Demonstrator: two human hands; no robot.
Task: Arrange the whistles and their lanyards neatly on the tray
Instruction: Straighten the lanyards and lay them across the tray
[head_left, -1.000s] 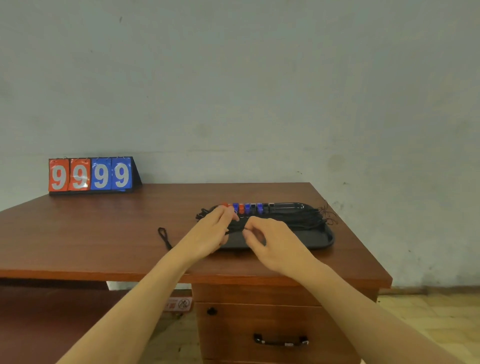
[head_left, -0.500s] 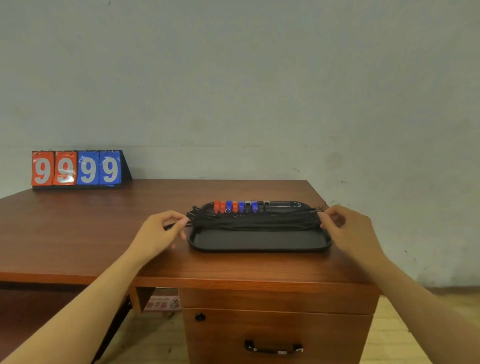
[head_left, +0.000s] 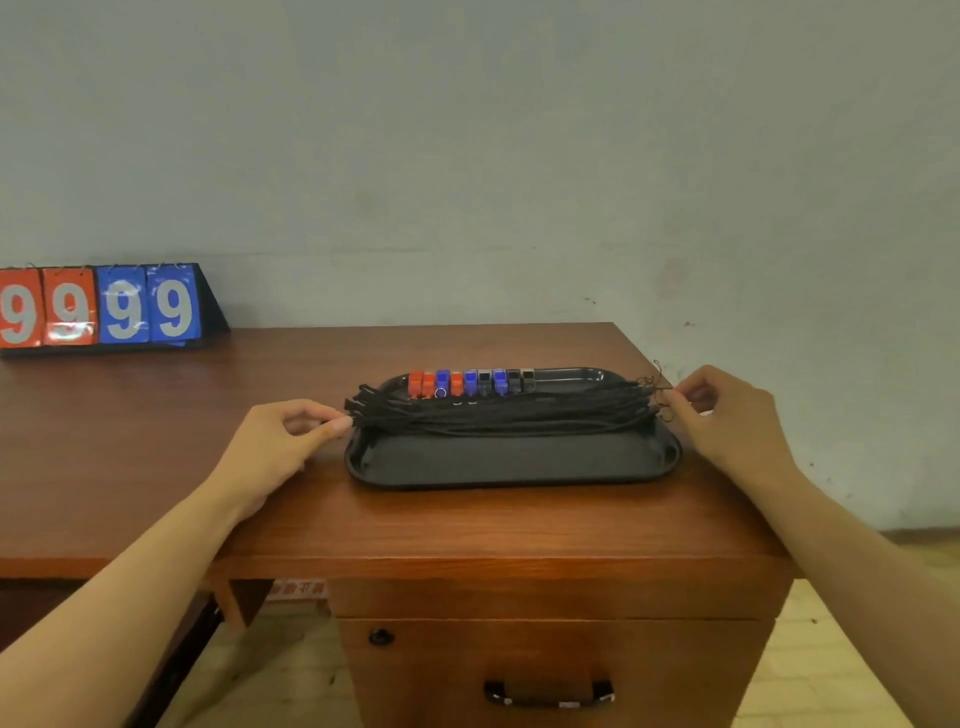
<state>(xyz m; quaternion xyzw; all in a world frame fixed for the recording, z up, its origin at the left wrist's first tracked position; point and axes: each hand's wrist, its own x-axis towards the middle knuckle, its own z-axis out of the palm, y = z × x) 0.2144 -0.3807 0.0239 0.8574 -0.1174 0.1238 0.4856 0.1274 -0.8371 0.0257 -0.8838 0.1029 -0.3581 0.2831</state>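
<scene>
A black oblong tray (head_left: 511, 460) is lying on the brown wooden desk (head_left: 467, 525) with its long axis running left to right across the view. Along its far rim a row of whistles (head_left: 470, 383) is standing side by side, orange ones at the left, blue ones mixed through the middle and dark grey or black ones at the right; which way each mouthpiece is pointing cannot be told. In front of them the black lanyards (head_left: 501, 413) are lying gathered in one bundle, stretched lengthwise along the tray's long axis and overhanging both short ends, while the near half of the tray floor is showing bare. The left hand (head_left: 280, 441) is sitting just beside the tray's left end, its thumb and forefinger pinching the looped ends of the cords. The right hand (head_left: 727, 415) is sitting at the right end, fingers curled and fingertips pinching the frayed, knotted cord ends there. A flip scoreboard (head_left: 101, 309) showing four nines, two orange and two blue, is standing at the desk's far left. A drawer with a black handle (head_left: 548, 693) is showing below the desktop.
</scene>
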